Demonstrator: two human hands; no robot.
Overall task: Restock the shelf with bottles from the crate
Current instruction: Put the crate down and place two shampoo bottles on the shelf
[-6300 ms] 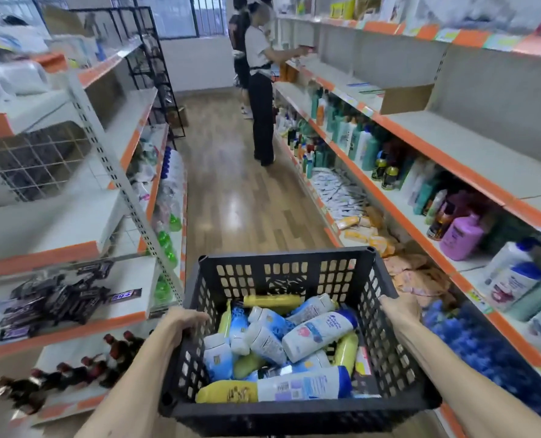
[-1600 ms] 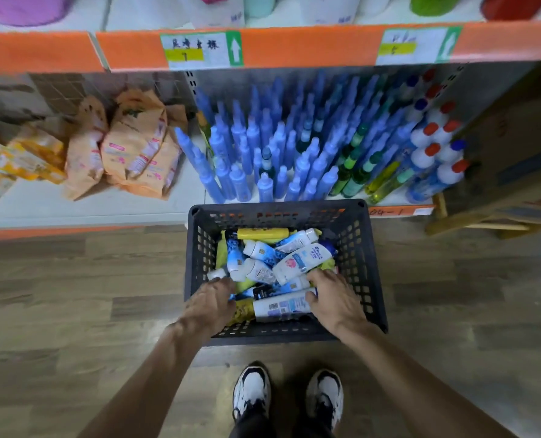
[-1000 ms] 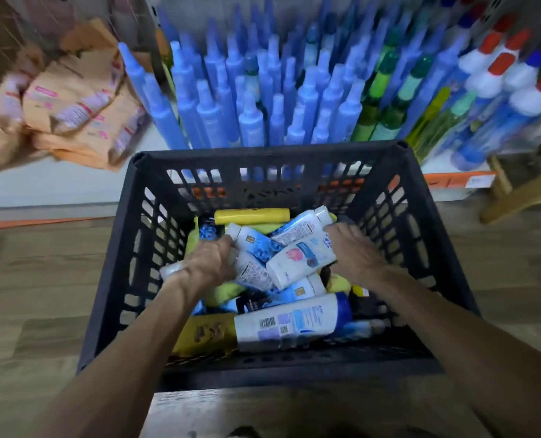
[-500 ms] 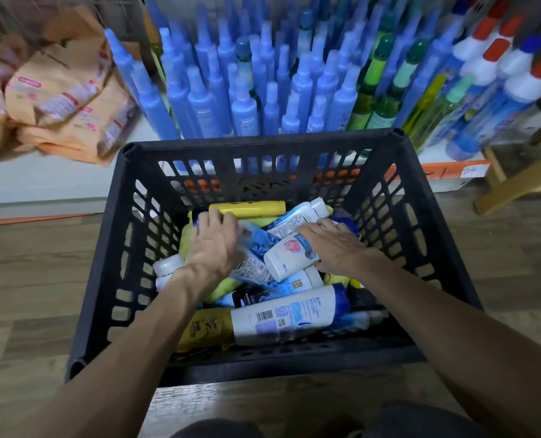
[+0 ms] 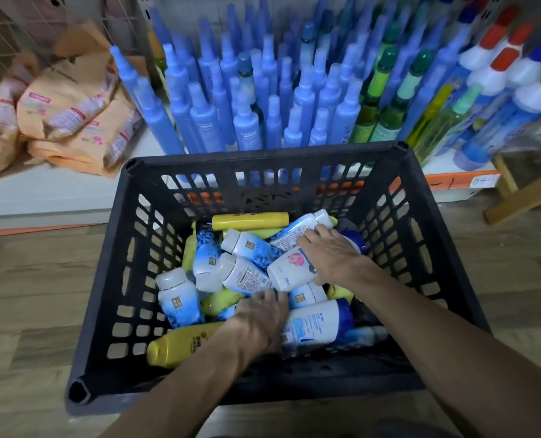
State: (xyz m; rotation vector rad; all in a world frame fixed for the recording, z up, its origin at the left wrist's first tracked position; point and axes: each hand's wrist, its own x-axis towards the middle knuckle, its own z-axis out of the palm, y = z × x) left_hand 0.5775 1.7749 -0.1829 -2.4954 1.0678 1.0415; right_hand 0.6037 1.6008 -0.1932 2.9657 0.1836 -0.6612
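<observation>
A black plastic crate (image 5: 262, 154) stands on the floor against the bottom shelf (image 5: 57, 191). Inside lies a loose pile of bottles: yellow ones (image 5: 250, 221), small white-and-blue ones (image 5: 179, 300), and a large white bottle with a blue cap (image 5: 319, 324). My right hand (image 5: 330, 254) is wrapped over a white bottle with a pink flower (image 5: 289, 268) in the middle of the pile. My left hand (image 5: 262, 317) reaches down into the near side of the pile beside the large bottle. Its fingertips are hidden among the bottles.
The shelf behind the crate is packed with upright blue spray bottles (image 5: 247, 121), green bottles (image 5: 386, 115) and white bottles with red caps (image 5: 515, 90). Orange packets (image 5: 73, 121) lie at the left. A wooden stool leg (image 5: 522, 197) stands at the right on the wood floor (image 5: 25, 295).
My left hand has moved from the far left of the pile to its near middle. My right hand stays on the pink-flower bottle. The camera has come closer to the crate.
</observation>
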